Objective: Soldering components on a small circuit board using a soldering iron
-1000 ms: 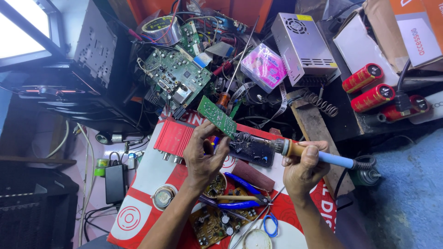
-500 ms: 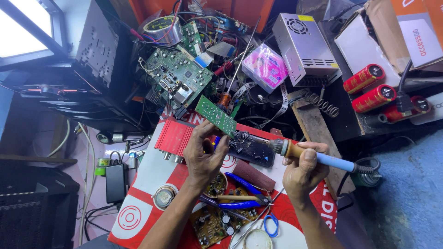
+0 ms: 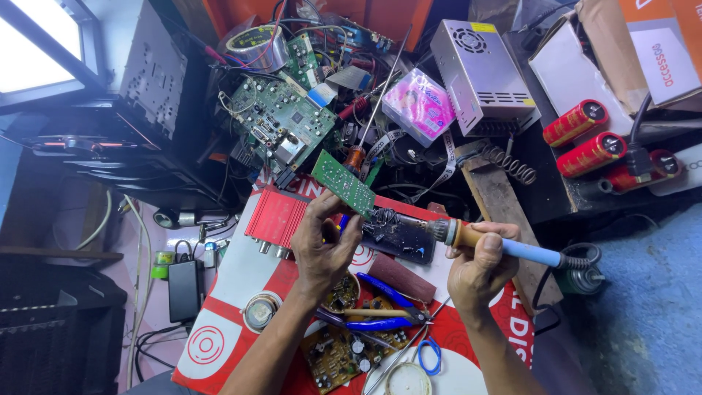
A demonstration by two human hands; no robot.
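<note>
**Soldering Iron Held Beside a Raised Green Circuit Board**

Gripping a small green circuit board (image 3: 343, 183), the left hand (image 3: 324, 245) had its fingertips pinched on the board's lower edge, so that the board stood tilted above the red metal case (image 3: 274, 218). The right hand (image 3: 480, 265) was clenched around the soldering iron (image 3: 497, 245), fingers wrapped over its tan collar and blue handle. The iron lay roughly level to the right of the board, its metal end directed toward the board's lower right corner; whether tip and board touched could not be told. A black panel (image 3: 398, 238) lay just below the board and beside the red case. Blue-handled pliers (image 3: 384, 311) rested below the board, between the two wrists, on the red and white mat (image 3: 219, 336). A brown populated circuit board (image 3: 333, 355) lay below the pliers. Above the held board sat a larger green circuit board (image 3: 281, 121). Up and to the right of the held board were a pink packet (image 3: 418, 104) and a perforated grey metal box (image 3: 482, 73). Three red cylinders (image 3: 592, 143) lay well to the right of the held board.
</note>
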